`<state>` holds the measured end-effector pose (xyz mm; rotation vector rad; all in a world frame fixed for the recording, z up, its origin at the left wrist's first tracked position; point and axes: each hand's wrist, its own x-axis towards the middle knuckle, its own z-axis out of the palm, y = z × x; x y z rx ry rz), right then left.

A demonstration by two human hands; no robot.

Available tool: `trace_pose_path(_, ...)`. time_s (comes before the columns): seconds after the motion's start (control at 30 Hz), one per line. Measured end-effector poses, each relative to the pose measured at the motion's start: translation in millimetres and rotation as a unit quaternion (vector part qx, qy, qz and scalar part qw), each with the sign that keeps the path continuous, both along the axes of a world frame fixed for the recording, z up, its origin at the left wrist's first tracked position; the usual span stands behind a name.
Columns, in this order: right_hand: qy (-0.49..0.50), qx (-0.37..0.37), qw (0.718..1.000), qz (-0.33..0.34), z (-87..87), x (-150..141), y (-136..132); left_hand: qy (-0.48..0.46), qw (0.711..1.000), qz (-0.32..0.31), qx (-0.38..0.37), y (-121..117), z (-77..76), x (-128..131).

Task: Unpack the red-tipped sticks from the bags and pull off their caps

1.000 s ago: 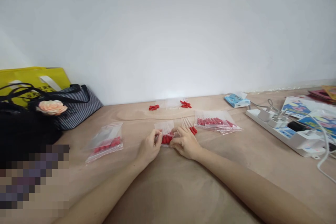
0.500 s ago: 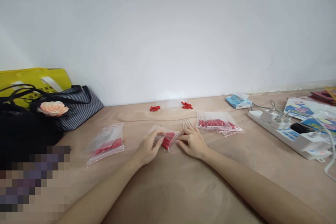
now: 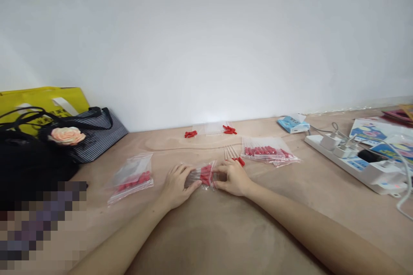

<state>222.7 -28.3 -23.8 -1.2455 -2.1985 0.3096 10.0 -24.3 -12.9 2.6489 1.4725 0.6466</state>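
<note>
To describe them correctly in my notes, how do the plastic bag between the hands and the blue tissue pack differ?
The plastic bag is see-through, the tissue pack mostly blue. The bag shows red-ended pieces inside; the pack has white tissue sticking out. Both hands touch the bag, neither the pack. Both lie on the table.

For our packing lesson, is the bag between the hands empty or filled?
Not empty: red pieces show through the clear bag.
</note>
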Motion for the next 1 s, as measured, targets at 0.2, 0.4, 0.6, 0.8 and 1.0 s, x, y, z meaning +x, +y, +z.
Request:
trace_pose_path(0.2,-0.009,-0.032,0.999,0.009,8.1,-9,-7,-0.027,0.999,-0.001,-0.016,-13,-0.2,-5)
trace_pose_path(0.4,0.005,-0.059,0.998,-0.012,10.0,-20,-9,-0.040,0.999,0.000,-0.032,-12,-3.1,-7)
trace_pose_path(0.6,0.000,-0.063,0.998,-0.016,14.5,-23,-16,-0.039,0.998,-0.005,-0.046,-9,-4.2,-9)
trace_pose_path(0.8,0.024,-0.058,0.998,-0.023,13.5,-23,-17,-0.033,0.998,-0.004,-0.045,-9,-3.4,-8)
trace_pose_path(1.0,0.090,-0.121,0.989,-0.001,8.9,-10,-7,-0.034,0.998,0.026,-0.038,-5,-6.3,-12)
